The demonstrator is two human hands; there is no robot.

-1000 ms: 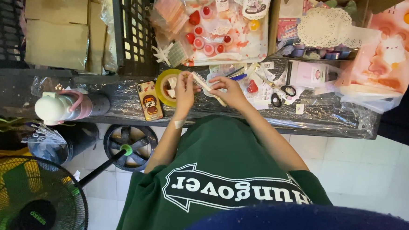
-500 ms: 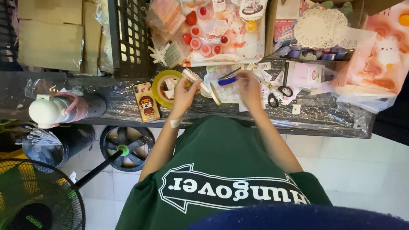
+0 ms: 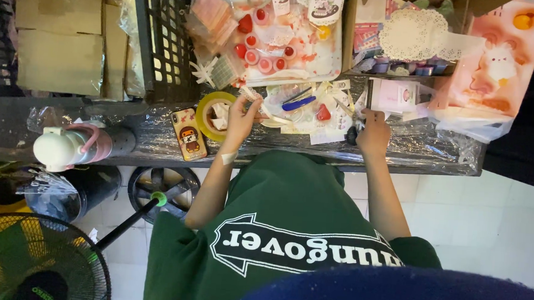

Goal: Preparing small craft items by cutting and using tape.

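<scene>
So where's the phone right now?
In the head view, the phone lies on the table's left part, beside the yellow tape roll, just left of the left hand.

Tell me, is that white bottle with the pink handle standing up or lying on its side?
Lying on its side. The white bottle stretches lengthwise along the dark table, its side resting on the top near the front edge.
</scene>
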